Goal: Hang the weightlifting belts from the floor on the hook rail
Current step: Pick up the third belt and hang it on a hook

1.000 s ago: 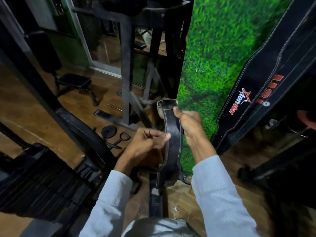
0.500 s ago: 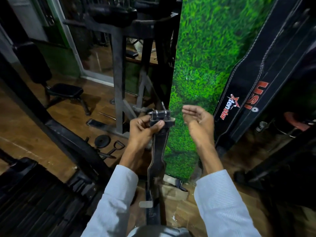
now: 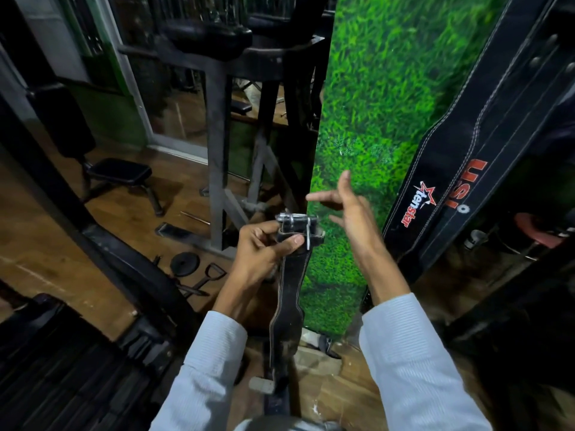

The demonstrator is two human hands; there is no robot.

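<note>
The left hand (image 3: 264,244) grasps a narrow black leather weightlifting belt with pale stitching (image 3: 287,293) just below its silver metal buckle (image 3: 297,222). The thumb lies across the front of the strap and the other fingers curl behind it, so the buckle stands just above the fingertips. From that grip the belt hangs straight down between the 2 pale blue sleeves (image 3: 417,365), widening below the wrist, and its lower end is lost in shadow near the brown wooden floor (image 3: 130,213).

The right hand (image 3: 354,213) is released and holds nothing: its fingers are spread and loosely bent, the forefinger pointing left, its tip close above the buckle without touching it. Just behind these fingers stands an upright panel printed with green grass (image 3: 373,119).

To the right of the right hand, apart from it, a wide black leather belt with white stitching and red lettering (image 3: 460,181) hangs slanted against the panel; what it hangs from is out of view.

Left of the left hand's fingers, on the floor, lie a small black weight plate (image 3: 185,264) and a black triangular cable handle (image 3: 211,273). Further back stand a grey steel machine frame (image 3: 216,150) and a black padded bench (image 3: 119,172).
</note>
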